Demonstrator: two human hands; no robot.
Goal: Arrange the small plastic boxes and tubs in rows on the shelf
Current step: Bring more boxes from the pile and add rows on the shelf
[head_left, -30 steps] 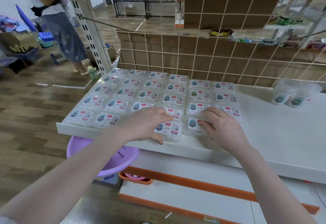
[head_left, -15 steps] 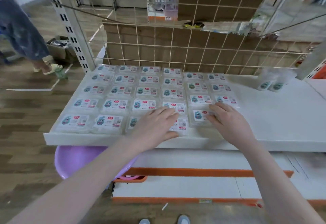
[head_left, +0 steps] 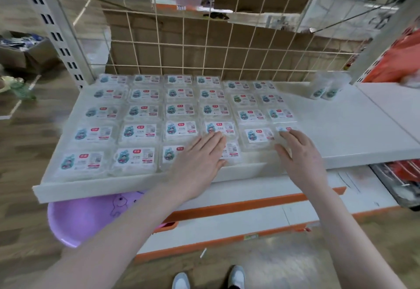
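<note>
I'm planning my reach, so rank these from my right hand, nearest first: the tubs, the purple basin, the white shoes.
From the right hand:
1. Tubs, back right on the shelf.
2. White shoes, on the floor below.
3. Purple basin, lower left under the shelf.

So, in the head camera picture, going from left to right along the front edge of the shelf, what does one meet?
Purple basin under the shelf → front row of boxes → left hand → right hand → bare shelf, with tubs at its back.
</note>
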